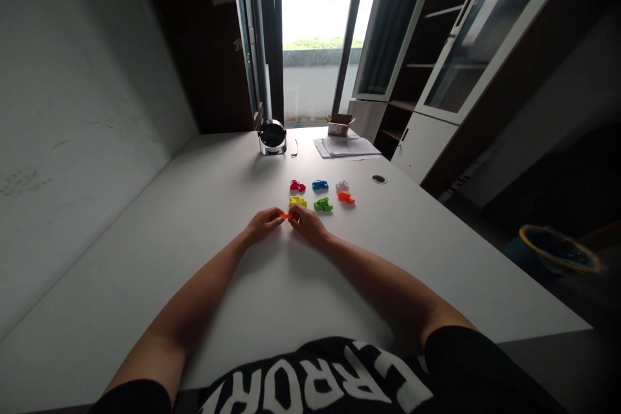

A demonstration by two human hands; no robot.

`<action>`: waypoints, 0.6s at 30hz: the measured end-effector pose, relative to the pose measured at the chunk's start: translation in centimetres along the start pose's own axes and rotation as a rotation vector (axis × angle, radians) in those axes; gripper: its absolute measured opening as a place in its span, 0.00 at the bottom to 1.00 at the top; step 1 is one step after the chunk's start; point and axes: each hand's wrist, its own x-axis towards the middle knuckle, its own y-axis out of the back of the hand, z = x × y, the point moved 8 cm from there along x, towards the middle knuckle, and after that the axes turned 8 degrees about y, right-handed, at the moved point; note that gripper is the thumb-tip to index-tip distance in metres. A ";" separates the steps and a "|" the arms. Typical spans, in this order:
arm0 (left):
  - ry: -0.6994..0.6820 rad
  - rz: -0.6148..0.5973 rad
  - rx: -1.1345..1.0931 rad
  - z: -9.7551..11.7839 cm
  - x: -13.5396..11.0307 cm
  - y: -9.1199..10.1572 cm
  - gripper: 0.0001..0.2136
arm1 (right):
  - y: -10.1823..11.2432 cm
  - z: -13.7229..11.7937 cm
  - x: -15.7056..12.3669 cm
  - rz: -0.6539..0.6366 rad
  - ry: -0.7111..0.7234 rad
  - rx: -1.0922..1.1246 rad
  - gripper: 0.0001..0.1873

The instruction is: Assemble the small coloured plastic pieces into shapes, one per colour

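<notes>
Between my two hands is a small orange plastic piece (285, 215), low over the white table. My left hand (263, 224) pinches its left end, and my right hand (308, 225) grips the other end; the fingers cover much of it. Just beyond my right hand lie small groups of plastic pieces sorted by colour: yellow (297, 200), green (323, 204) and orange (346, 197) in the nearer row. Red pieces (297, 185), blue pieces (320, 185) and white pieces (342, 185) make up the farther row. Their exact shapes are too small to tell.
A black round device on a stand (272, 136) is at the table's far edge, with a short dark cord (294, 149) beside it. Papers (347, 147) and an open cardboard box (339, 124) sit at the back right. A cable hole (379, 179) pierces the tabletop (233, 187).
</notes>
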 end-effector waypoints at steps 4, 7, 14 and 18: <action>-0.004 -0.004 0.008 0.0 -0.1 -0.1 0.12 | 0.1 -0.1 0.0 -0.005 0.000 0.014 0.04; -0.006 -0.002 0.004 0.2 -0.1 0.0 0.12 | 0.0 -0.2 0.0 -0.013 -0.008 0.019 0.04; -0.005 -0.015 -0.015 0.6 -0.2 0.0 0.13 | -0.1 0.2 0.0 -0.007 -0.021 0.001 0.05; -0.010 -0.011 -0.033 0.8 -0.3 0.1 0.13 | -0.1 0.2 0.0 -0.020 -0.014 -0.013 0.03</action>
